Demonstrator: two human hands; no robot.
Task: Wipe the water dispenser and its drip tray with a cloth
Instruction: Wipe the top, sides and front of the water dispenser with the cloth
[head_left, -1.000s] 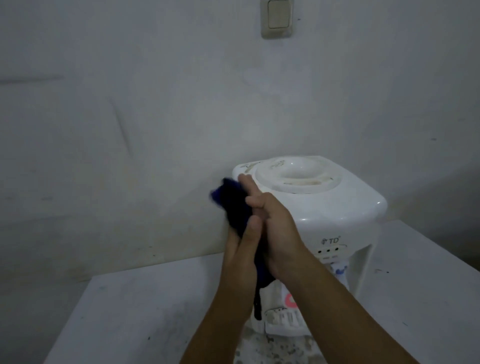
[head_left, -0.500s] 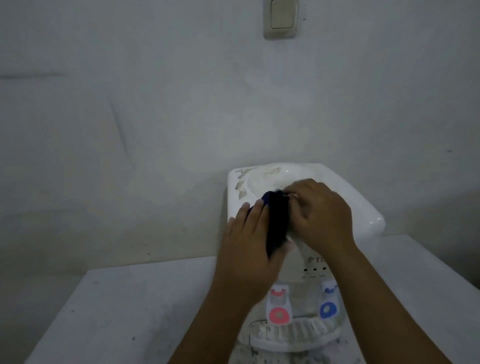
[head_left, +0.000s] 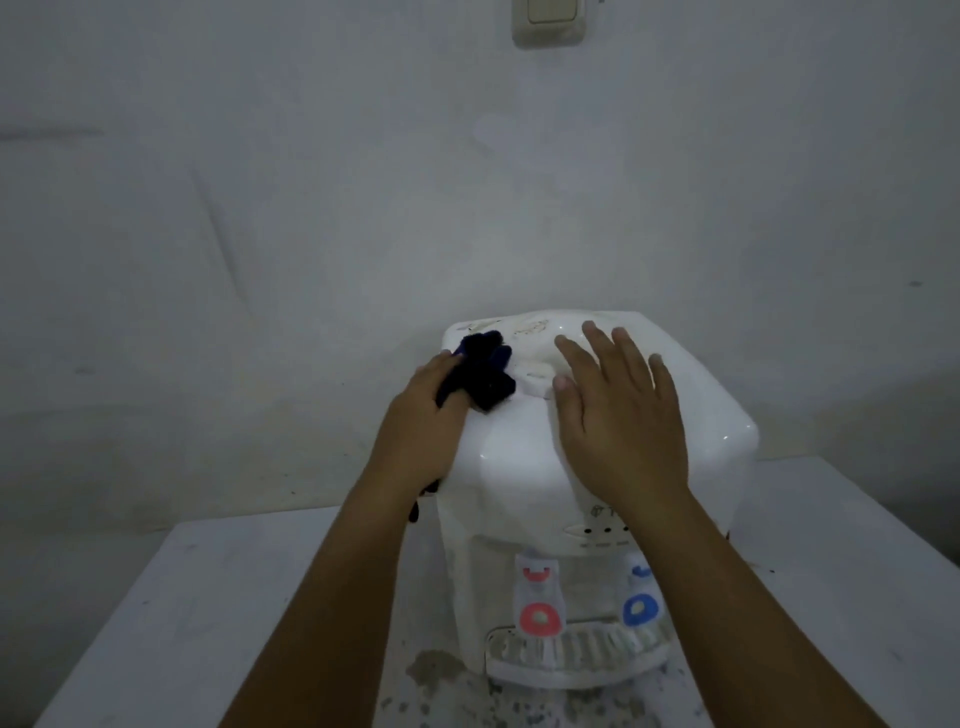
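Observation:
A white tabletop water dispenser (head_left: 717, 415) stands on a white table (head_left: 182, 597) against the wall. Its slotted drip tray (head_left: 571, 657) sits at the bottom front, below a red tap (head_left: 539, 597) and a blue tap (head_left: 640, 597). My left hand (head_left: 421, 431) grips a dark blue cloth (head_left: 483, 371) and holds it against the dispenser's top left corner. A loose end of the cloth hangs below my wrist. My right hand (head_left: 618, 415) lies flat on the top with fingers spread, covering part of the bottle recess.
A light switch (head_left: 548, 21) is on the wall above. The tabletop in front of the dispenser is stained and speckled (head_left: 441, 675). The wall stands close behind the dispenser.
My right hand let go of the cloth and spread flat on the dispenser top. My left hand carried the cloth to the top left corner. The view moved closer and lower.

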